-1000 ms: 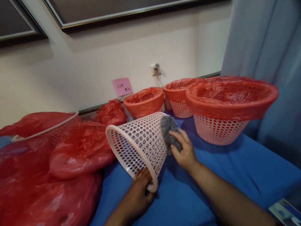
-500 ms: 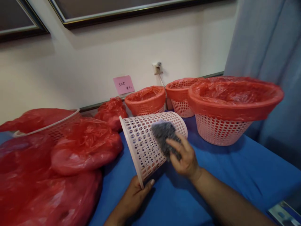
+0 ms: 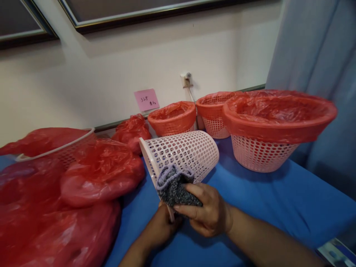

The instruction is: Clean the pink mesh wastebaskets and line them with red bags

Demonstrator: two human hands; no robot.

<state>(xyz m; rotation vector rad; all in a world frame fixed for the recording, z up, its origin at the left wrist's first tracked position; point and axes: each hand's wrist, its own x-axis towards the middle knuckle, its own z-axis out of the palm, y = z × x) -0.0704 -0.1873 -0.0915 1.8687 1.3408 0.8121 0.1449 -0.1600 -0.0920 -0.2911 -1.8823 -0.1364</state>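
A pale pink perforated plastic basket (image 3: pixel 186 152) lies on its side on the blue table (image 3: pixel 267 207), its open rim facing left. My left hand (image 3: pixel 162 228) grips the lower edge of that rim. My right hand (image 3: pixel 207 213) is closed on a grey knitted cloth (image 3: pixel 174 187) with a lilac edge, pressing it against the basket's near side close to the rim.
Red plastic bags (image 3: pixel 97 174) and a bagged basket (image 3: pixel 52 148) are heaped at the left. Three baskets lined with red bags stand behind: a small one (image 3: pixel 172 118), a middle one (image 3: pixel 213 111), a large one (image 3: pixel 272 126) at right. A grey curtain (image 3: pixel 319 55) hangs at right.
My right hand has slid the grey cloth from the basket's far end down its side toward the rim. The basket has turned slightly, its opening swinging away from me.
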